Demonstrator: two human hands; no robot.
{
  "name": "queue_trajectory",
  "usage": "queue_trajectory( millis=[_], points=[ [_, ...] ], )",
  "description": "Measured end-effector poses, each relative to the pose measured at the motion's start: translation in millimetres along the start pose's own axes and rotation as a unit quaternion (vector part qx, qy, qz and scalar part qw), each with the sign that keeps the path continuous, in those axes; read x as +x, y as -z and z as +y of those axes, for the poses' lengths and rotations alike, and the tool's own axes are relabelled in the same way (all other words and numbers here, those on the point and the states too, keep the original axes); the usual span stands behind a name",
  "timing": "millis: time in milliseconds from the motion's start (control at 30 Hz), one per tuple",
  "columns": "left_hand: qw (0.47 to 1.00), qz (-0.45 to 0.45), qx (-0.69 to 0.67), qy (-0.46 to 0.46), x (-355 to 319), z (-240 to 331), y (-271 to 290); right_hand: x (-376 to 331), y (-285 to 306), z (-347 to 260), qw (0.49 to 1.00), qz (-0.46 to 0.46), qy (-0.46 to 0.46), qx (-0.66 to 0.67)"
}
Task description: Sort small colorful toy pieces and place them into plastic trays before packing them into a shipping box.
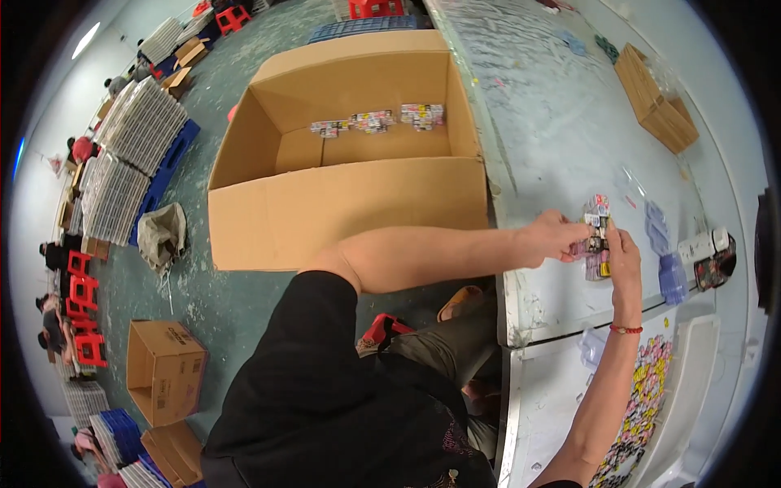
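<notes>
Left hand [551, 237] and right hand [625, 259], both closed on a pack [598, 236], steadying it above the table [561, 146].

The table [569, 122] has a pale, glossy top, scuffed and stained toward its edge. The big open box [342, 211] is matt brown cardboard, plain and smooth. The stack of small packs [598, 236] between the left hand [553, 237] and right hand [625, 259] looks like clear shiny plastic over colourful printed card. The trays [663, 260] beside it are translucent bluish plastic. The floor [220, 301] is rough, dull green concrete
</notes>
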State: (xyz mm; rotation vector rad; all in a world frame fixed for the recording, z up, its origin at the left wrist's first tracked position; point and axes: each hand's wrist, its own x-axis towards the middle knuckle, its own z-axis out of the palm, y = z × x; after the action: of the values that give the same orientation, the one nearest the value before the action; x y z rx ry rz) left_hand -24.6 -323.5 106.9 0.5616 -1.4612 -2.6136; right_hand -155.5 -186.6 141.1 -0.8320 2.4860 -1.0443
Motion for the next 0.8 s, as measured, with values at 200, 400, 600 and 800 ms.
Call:
queue_trajectory(
  millis=[200, 400, 600, 800],
  points=[
    [1.000, -0.009, 0.026, -0.015, -42, 65, 70, -4, -35, -92, 0.883, -0.251, -0.065, 0.390],
    [0.999, 0.036, 0.029, -0.022, -80, 103, 124, 14, -92, -135, 0.872, -0.281, -0.027, 0.399],
    [0.997, 0.066, -0.013, -0.037, -111, 127, 179, 26, -147, -185, 0.870, -0.313, 0.009, 0.381],
    [0.987, 0.152, -0.032, -0.043, -141, 136, 237, 29, -213, -226, 0.854, -0.345, 0.005, 0.391]
  ],
)
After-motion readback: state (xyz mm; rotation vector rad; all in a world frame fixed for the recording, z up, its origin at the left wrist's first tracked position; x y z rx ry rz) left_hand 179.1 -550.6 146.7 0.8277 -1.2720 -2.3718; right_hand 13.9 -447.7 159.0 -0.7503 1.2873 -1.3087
